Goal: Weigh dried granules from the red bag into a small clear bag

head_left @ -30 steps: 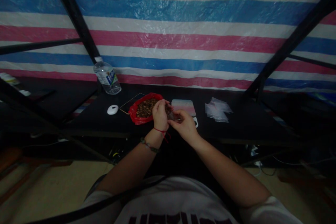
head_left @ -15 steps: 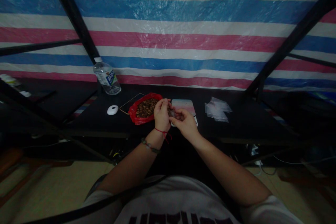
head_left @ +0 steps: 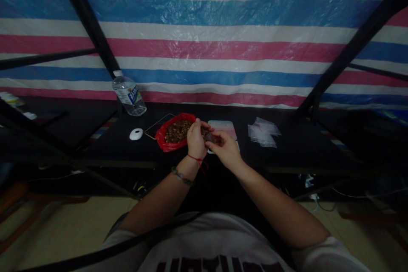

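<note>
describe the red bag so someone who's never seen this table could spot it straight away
Below the striped plastic sheet runs a black table. On it, just left of the person's left hand, sits an open red bag filled with small brown pieces. Its red sets it apart from the white oval object and clear bottle farther left.

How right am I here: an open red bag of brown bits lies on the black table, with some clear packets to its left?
Not quite: the clear packets lie to the right, not left, of the red bag, as the head view shows. It is open, holds brown bits and lies on the black table.
</note>
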Demonstrator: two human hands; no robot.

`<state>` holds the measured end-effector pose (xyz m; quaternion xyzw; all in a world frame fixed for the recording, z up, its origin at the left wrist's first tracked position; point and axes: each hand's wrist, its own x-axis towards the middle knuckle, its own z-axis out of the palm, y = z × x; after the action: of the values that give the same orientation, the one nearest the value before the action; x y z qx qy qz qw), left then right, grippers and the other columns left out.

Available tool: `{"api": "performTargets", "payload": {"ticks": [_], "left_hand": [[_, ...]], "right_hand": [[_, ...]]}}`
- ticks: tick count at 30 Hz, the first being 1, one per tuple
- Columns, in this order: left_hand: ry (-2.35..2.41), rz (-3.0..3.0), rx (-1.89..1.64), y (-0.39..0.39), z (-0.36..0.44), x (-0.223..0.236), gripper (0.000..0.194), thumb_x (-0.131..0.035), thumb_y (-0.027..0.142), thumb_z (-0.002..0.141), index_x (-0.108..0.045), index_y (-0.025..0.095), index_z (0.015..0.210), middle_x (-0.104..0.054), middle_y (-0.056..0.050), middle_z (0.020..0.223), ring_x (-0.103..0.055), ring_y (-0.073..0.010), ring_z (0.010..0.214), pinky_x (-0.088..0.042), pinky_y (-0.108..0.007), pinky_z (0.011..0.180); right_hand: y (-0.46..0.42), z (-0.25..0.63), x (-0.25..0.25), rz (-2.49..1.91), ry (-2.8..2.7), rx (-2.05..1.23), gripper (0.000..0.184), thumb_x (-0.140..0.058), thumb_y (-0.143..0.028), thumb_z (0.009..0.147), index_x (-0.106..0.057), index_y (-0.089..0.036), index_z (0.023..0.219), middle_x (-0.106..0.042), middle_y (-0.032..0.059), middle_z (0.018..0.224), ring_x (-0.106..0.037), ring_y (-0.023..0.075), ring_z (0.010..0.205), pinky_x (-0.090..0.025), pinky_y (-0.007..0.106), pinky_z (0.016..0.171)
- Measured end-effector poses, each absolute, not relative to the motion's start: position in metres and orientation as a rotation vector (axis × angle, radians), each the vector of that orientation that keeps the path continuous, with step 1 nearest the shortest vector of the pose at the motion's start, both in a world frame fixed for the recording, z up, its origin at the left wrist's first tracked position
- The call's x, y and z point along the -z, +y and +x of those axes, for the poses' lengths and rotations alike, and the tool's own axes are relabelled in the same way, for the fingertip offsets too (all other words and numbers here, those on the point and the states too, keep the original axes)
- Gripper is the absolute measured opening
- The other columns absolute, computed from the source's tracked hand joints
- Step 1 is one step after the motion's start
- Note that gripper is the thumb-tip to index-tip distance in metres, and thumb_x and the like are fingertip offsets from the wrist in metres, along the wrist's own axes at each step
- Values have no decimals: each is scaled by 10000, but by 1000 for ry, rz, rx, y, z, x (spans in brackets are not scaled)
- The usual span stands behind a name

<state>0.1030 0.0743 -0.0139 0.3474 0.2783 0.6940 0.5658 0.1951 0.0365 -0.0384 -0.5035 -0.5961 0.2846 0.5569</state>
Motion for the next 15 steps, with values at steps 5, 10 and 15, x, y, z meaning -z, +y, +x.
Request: {"api": "performTargets", "payload": {"ticks": [5,10,15], "left_hand": [[619,827,-1627,74,104,15,217,-600,373,786,-640,160,791,-567,13,631,-595,-114,586,-489,-243,583],[625,849,-1584,73,104,15,186,-609,329,777,-664,152,790,-575,6,627,-587,-108,582,-467,-214,537],[610,858,-1641,71,103,14,207,-624,362,789,-664,159,804,-581,9,625,-585,-101,583,-468,-206,544]], "right_hand": [[35,192,33,-1139,-1365,-705,314,-720,-298,660,-641,-171,936,-683,74,952,-643,198,814,-521,359,789],[36,193,31,-1118,-1353,-775,318,-728,-308,641,-624,-171,908,-686,69,938,-645,189,784,-531,345,753],[35,194,30,-1201,-1383,-699,315,-725,-313,657,-642,-172,926,-693,62,901,-638,182,746,-528,340,739]]}}
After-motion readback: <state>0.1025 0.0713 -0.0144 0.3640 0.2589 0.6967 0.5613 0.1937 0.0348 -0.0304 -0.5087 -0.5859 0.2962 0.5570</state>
